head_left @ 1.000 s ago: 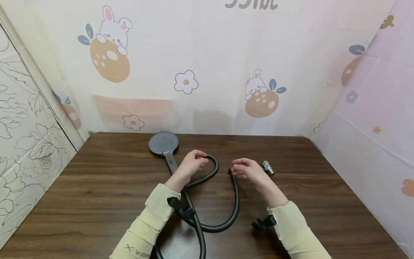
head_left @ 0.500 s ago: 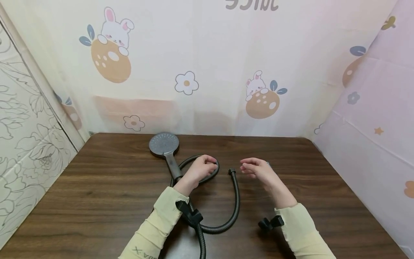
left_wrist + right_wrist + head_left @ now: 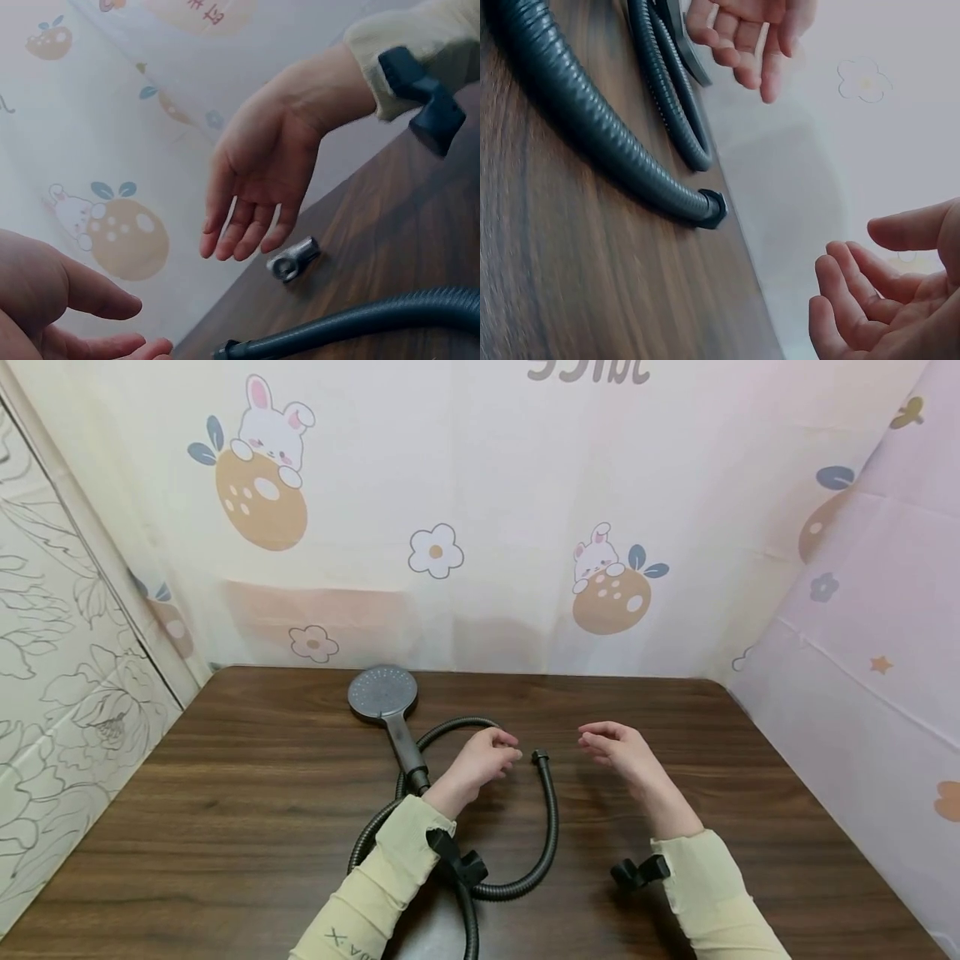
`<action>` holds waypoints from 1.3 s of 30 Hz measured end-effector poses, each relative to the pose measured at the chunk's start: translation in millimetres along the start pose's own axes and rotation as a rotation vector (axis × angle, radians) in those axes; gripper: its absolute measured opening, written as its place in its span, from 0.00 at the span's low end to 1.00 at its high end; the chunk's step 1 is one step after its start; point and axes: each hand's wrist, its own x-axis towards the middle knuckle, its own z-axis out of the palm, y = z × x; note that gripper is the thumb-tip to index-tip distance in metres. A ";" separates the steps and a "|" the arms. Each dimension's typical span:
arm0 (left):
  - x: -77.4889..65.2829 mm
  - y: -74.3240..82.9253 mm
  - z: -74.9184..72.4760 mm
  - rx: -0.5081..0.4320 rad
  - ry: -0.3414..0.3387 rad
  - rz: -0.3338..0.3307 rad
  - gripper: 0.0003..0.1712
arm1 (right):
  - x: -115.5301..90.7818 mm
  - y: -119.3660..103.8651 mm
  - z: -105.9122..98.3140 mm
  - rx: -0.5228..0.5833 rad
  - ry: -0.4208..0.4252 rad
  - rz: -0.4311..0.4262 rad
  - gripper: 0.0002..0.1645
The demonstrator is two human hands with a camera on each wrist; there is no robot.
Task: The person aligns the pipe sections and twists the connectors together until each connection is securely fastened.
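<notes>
A grey shower head [image 3: 382,693] lies face up toward the back of the table, its handle pointing at the front. A dark ribbed shower hose [image 3: 551,827] winds in loops, and its nut end [image 3: 540,756] lies between the two hands. My left hand [image 3: 480,766] hovers over the hose loop with relaxed fingers, holding nothing. To the right of the nut end, my right hand [image 3: 626,756] is held in the air, its fingers loosely bent around nothing. A small chrome fitting [image 3: 294,259] shows below the right hand in the left wrist view; the head view hides it.
The dark wooden table [image 3: 247,793] ends at a cloth backdrop [image 3: 510,468] printed with rabbits and flowers. Black camera mounts [image 3: 639,872] are strapped to both sleeves. Part of the hose passes under the left forearm toward the front edge.
Both hands have drawn to the right. The right hand has left the hose's nut end and now covers the chrome fitting in the head view. The left hand has come off the hose loop.
</notes>
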 end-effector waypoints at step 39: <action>10.3 -3.5 55.0 0.240 0.120 -0.051 0.32 | 18.0 28.3 -41.8 -0.320 0.226 0.127 0.26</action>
